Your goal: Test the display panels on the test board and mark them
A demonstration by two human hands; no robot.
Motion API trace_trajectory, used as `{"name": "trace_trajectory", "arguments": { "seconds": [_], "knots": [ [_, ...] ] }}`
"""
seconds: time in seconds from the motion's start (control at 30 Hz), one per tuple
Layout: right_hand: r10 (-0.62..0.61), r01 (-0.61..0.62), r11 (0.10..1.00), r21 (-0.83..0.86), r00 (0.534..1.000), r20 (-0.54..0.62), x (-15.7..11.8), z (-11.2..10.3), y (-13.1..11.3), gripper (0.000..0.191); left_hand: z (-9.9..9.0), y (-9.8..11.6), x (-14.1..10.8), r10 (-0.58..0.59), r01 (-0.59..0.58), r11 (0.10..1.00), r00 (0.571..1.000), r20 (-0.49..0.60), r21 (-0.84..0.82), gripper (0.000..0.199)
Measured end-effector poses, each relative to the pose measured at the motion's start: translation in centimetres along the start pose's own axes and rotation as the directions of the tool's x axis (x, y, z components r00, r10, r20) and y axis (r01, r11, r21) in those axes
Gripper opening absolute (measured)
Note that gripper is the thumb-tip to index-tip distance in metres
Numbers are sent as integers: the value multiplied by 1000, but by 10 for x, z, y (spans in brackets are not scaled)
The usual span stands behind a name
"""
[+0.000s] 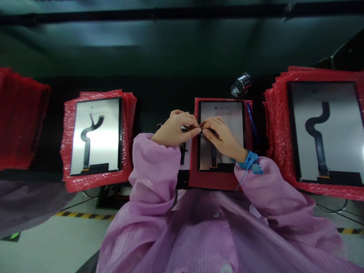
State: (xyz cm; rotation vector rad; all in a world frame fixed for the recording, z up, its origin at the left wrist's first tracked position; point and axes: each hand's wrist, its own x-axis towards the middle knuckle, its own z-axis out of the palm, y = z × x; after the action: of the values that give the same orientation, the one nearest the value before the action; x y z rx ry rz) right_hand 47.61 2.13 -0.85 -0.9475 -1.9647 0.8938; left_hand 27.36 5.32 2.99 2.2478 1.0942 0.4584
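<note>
In the middle lies a display panel (234,117) with a silvery back and black edges, on a red pad (210,183). A dark flex cable (214,155) rises from its lower edge towards my fingers. My left hand (180,128) comes in over the panel's left edge, thumb and fingers pinched at the cable's small dark end. My right hand (222,136), above the panel, pinches the same spot, its fingertips meeting the left ones. The fingers partly cover the cable's upper part. A blue strap (250,162) circles my right wrist.
Left and right stand red bubble-wrap stacks, each topped by a panel (98,153) (341,132) with a curved flex cable. More red wrap (21,121) sits far left. A blue pen (251,119) and a shiny metal object (241,84) lie nearby. A grey sleeve (28,204) shows at left.
</note>
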Motion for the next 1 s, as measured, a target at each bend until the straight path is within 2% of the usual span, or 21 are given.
{"name": "trace_trajectory", "arguments": {
  "seconds": [0.23,0.7,0.77,0.83,0.87,0.9,0.93,1.0],
  "knots": [
    [17,-17,1000,-2,1000,9,-1,1,-2,16,3,0,1,-54,54,999,999,-9,5,19],
    [47,-46,998,-35,999,11,-3,5,0,16,7,-1,2,-69,70,996,997,-20,49,18],
    [60,-60,997,-50,998,15,-3,7,1,16,7,0,4,-51,54,996,998,-37,74,18],
    [66,-65,997,-48,998,4,-4,6,0,19,4,4,1,-26,38,994,993,-113,102,17],
    [62,-63,997,-40,998,-18,-5,5,-2,21,2,9,-4,-29,50,993,982,-189,111,18],
    [62,-63,997,-32,997,-53,-6,3,-5,24,1,15,-10,-50,88,990,952,-303,113,19],
    [63,-66,997,-29,993,-97,-7,1,-8,26,0,22,-19,-92,152,983,893,-440,103,22],
    [85,-97,994,-53,978,-188,-14,-5,-17,27,4,38,-40,-210,341,938,701,-682,62,29]
  ]
}}
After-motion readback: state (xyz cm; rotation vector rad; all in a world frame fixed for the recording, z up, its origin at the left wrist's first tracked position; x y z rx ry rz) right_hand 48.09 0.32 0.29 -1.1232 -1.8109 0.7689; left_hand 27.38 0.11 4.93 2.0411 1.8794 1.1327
